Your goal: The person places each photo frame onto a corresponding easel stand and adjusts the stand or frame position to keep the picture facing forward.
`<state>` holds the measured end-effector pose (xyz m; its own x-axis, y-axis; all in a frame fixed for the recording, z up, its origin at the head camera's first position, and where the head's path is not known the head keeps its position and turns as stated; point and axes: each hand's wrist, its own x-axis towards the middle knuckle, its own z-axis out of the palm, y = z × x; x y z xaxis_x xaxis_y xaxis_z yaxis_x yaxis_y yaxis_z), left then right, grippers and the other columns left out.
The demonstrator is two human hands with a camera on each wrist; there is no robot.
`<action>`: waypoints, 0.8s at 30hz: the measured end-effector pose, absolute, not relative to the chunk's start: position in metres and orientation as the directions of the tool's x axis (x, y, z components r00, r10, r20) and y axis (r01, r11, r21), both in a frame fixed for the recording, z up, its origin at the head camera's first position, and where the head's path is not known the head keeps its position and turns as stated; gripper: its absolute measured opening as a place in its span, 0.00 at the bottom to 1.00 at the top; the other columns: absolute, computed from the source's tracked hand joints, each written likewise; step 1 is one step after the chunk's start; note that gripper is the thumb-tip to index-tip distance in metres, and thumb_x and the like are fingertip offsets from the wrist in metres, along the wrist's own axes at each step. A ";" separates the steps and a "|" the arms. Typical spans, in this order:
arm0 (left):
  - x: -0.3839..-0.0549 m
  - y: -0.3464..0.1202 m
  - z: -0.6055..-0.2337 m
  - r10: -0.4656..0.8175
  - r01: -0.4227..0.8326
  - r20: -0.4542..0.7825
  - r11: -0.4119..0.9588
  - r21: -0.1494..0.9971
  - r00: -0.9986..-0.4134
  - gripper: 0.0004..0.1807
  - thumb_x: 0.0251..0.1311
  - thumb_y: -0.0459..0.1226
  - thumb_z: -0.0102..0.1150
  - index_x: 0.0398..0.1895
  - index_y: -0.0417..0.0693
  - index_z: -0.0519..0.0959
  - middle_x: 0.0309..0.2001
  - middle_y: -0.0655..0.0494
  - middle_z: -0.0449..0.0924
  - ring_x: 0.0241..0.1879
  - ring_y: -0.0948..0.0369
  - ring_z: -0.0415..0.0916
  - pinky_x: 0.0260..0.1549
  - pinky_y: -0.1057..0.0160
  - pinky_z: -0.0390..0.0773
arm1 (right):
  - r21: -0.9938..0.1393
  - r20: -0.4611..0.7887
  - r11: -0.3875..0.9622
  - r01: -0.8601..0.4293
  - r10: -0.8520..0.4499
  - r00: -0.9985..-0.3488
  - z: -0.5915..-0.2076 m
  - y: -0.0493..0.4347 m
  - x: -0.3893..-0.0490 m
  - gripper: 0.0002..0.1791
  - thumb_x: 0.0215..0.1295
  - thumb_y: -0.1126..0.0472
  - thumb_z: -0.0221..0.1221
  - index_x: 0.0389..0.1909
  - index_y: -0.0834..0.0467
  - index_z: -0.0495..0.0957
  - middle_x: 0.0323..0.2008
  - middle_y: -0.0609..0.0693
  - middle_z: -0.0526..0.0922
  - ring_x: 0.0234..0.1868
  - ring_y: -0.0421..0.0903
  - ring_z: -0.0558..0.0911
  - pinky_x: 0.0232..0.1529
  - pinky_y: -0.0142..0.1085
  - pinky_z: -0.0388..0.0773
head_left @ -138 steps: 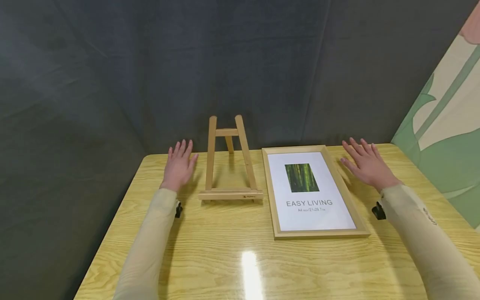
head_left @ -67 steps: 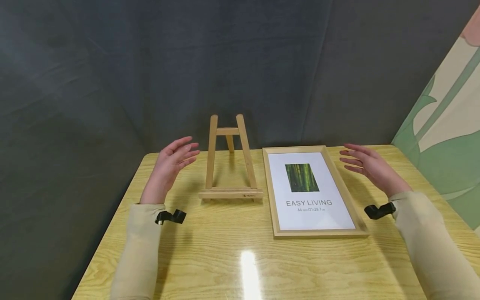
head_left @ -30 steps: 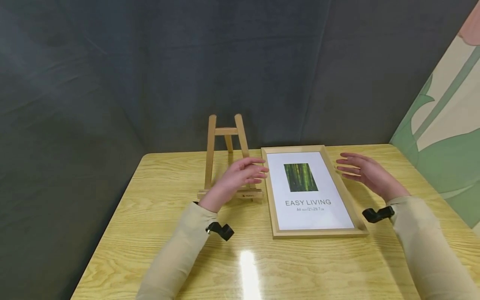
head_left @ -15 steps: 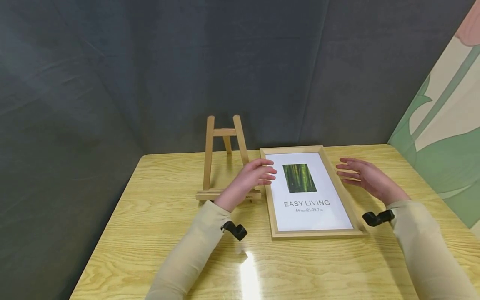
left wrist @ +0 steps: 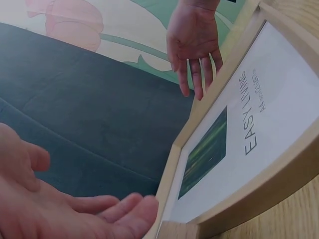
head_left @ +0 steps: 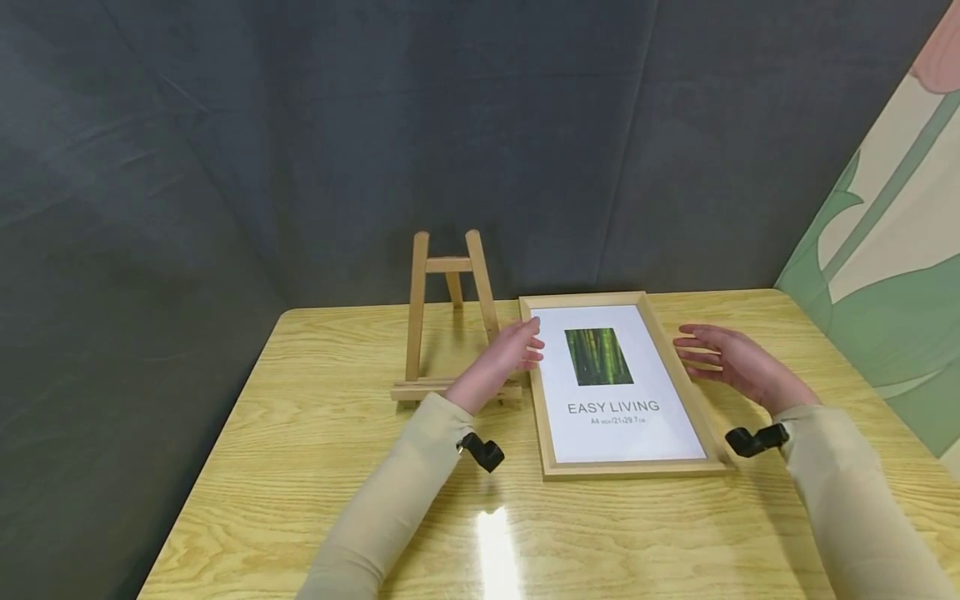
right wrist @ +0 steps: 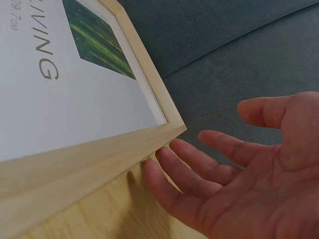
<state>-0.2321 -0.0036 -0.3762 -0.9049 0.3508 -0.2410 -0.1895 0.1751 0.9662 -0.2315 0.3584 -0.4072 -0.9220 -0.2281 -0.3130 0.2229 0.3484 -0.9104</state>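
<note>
A light wooden picture frame [head_left: 611, 437] lies flat on the table, with a white sheet reading EASY LIVING and a green bamboo print. My left hand [head_left: 501, 360] is over its left border, fingers loosely extended and nothing gripped. Beside the right border, my right hand [head_left: 741, 364] has its palm turned inward and fingers slightly bent. In the right wrist view, the right fingertips [right wrist: 152, 169] come right up to the frame's outer side [right wrist: 84, 162]. A small wooden easel [head_left: 417, 308] stands left of the frame, its ledge partly hidden by my left wrist.
The wood-grain table [head_left: 300, 433] reaches back to a dark grey curtain [head_left: 450, 125]. On the right hangs a floral panel [head_left: 900, 275] in green, cream and pink. Black wrist cameras [head_left: 483, 452] sit on both sleeves.
From left of the easel, my left hand has moved right across the easel's front to the frame's left border. My right hand has turned palm inward beside the frame. Frame and easel stay put.
</note>
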 end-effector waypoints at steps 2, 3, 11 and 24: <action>-0.233 -0.001 -0.377 0.344 -0.198 -0.256 0.196 0.960 -0.903 0.35 0.73 0.55 0.35 0.67 0.35 0.60 0.58 0.38 0.68 0.56 0.46 0.69 0.58 0.50 0.68 | -0.909 -0.321 0.345 0.233 -0.227 -0.919 -0.409 0.359 -0.232 0.36 0.77 0.45 0.35 0.74 0.64 0.42 0.69 0.69 0.53 0.65 0.62 0.64 0.56 0.45 0.73; -0.234 0.001 -0.377 0.343 -0.202 -0.266 0.210 0.957 -0.901 0.36 0.73 0.57 0.33 0.69 0.36 0.59 0.59 0.38 0.67 0.57 0.45 0.67 0.59 0.50 0.67 | -0.910 -0.325 0.341 0.238 -0.227 -0.918 -0.409 0.359 -0.232 0.36 0.77 0.45 0.35 0.74 0.64 0.42 0.69 0.70 0.53 0.65 0.63 0.63 0.56 0.45 0.73; -0.236 0.011 -0.381 0.353 -0.245 -0.314 0.226 0.943 -0.882 0.40 0.69 0.64 0.19 0.77 0.53 0.41 0.74 0.43 0.45 0.71 0.48 0.47 0.68 0.51 0.50 | -0.896 -0.328 0.379 0.232 -0.211 -0.921 -0.413 0.356 -0.231 0.35 0.78 0.47 0.36 0.74 0.65 0.44 0.69 0.70 0.54 0.66 0.66 0.61 0.57 0.47 0.72; -0.238 0.017 -0.390 0.325 -0.333 -0.381 0.197 0.922 -0.865 0.48 0.59 0.73 0.18 0.77 0.59 0.37 0.76 0.53 0.31 0.73 0.49 0.33 0.68 0.44 0.40 | -0.887 -0.347 0.382 0.258 -0.184 -0.920 -0.412 0.356 -0.231 0.34 0.78 0.48 0.37 0.73 0.67 0.46 0.68 0.69 0.56 0.63 0.57 0.68 0.56 0.43 0.74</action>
<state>-0.2384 0.0171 -0.3898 -0.8654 0.3252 -0.3813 -0.3325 0.1967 0.9223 -0.2308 0.3561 -0.4124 -0.9199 -0.1836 -0.3467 0.2582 0.3821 -0.8873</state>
